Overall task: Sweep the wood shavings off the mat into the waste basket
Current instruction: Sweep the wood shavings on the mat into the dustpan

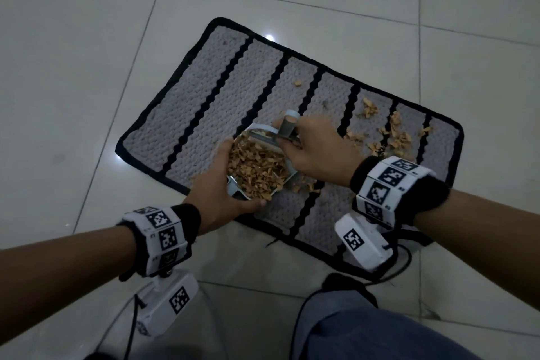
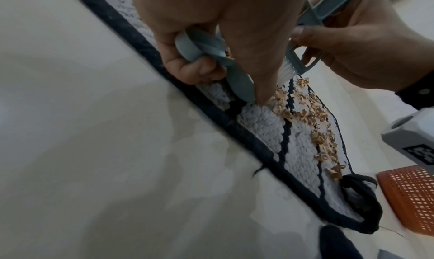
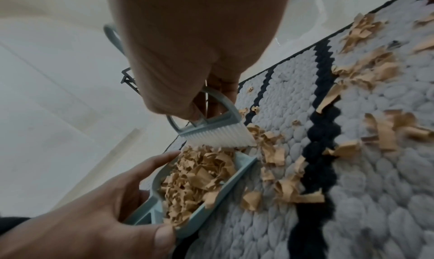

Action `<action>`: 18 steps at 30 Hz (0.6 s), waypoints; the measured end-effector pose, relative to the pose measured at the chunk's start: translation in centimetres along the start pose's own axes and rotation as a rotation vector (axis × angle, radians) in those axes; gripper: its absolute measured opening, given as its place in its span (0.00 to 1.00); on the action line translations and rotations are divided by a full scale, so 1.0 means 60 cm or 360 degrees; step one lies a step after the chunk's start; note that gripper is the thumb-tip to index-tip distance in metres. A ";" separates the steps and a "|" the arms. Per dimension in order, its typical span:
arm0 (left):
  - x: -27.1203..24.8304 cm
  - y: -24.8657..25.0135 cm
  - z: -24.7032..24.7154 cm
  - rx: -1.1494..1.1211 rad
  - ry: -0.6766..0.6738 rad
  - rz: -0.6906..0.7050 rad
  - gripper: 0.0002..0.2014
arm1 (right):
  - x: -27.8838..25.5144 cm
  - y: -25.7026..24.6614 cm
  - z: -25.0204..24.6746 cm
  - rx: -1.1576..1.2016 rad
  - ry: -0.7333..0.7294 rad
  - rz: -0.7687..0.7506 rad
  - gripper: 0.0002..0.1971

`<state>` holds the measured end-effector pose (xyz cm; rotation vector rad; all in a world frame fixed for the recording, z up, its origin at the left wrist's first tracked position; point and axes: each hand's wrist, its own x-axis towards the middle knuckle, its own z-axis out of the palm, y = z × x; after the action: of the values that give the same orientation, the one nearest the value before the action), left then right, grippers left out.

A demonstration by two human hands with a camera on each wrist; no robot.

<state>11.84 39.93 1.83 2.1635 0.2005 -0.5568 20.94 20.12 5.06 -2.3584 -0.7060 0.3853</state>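
Observation:
A grey mat [image 1: 222, 90] with black stripes lies on the tiled floor. My left hand [image 1: 216, 187] grips a small blue-grey dustpan [image 3: 206, 194] heaped with tan wood shavings [image 1: 257, 168]. Its lip rests on the mat. My right hand [image 1: 315, 149] holds a small blue-grey brush [image 3: 211, 125] by its handle, white bristles [image 3: 220, 139] at the pan's far corner. Loose shavings [image 1: 391, 134] lie scattered on the mat to the right, and some [image 3: 279, 174] just outside the pan's lip. An orange mesh waste basket [image 2: 413, 198] stands past the mat's corner in the left wrist view.
Pale glossy floor tiles [image 1: 87, 67] surround the mat. My knee in blue jeans [image 1: 365, 327] and a dark foot [image 1: 344, 286] are at the near edge. Cables [image 1: 406, 260] trail from the wrist cameras near the mat's near corner.

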 end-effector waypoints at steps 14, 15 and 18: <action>0.012 0.000 -0.010 0.0158 -0.0143 -0.0026 0.63 | 0.020 0.047 -0.035 -0.0070 0.0275 -0.0165 0.13; 0.013 -0.001 -0.014 0.0191 -0.0158 -0.0024 0.63 | 0.016 0.047 -0.033 -0.0077 0.0213 -0.0182 0.13; 0.017 -0.006 -0.025 0.0239 -0.0175 -0.0017 0.64 | -0.014 0.050 -0.023 -0.0036 0.0108 -0.0151 0.14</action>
<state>13.10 41.30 1.90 2.2701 0.1135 -0.7148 22.03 16.99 4.23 -2.3374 -0.7903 0.2561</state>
